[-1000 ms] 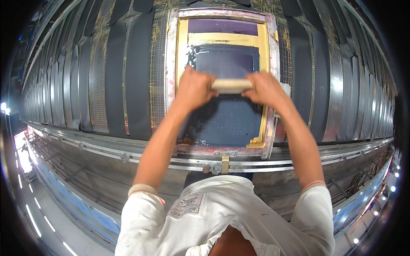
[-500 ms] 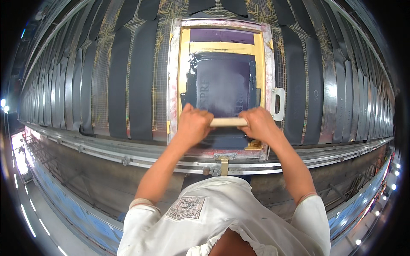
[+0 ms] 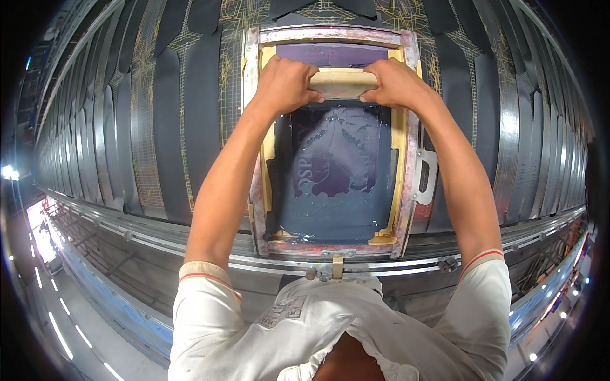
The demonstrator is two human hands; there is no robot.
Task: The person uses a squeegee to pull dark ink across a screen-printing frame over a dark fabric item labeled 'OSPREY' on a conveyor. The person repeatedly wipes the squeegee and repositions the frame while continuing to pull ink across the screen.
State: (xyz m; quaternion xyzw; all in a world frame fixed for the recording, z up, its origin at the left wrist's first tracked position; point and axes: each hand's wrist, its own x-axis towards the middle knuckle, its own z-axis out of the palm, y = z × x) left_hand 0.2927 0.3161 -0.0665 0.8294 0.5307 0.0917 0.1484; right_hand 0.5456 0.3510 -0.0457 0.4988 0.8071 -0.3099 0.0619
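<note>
Squeegee [image 3: 344, 84] crosswise near far end of frame [image 3: 330, 35].
Left hand [image 3: 287, 86], right hand [image 3: 396, 84] clamp opposite ends; long axis left-right, neither nearer.

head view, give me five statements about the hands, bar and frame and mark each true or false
1. The left hand and right hand grip opposite ends of the pale bar. True.
2. A white handle is at the right side of the frame. True.
3. The bar is at the frame's near end. False: it is toward the far end.
4. Both hands wear gloves. False: both are bare.
5. Dark strips lie on both sides of the frame. True.
</note>
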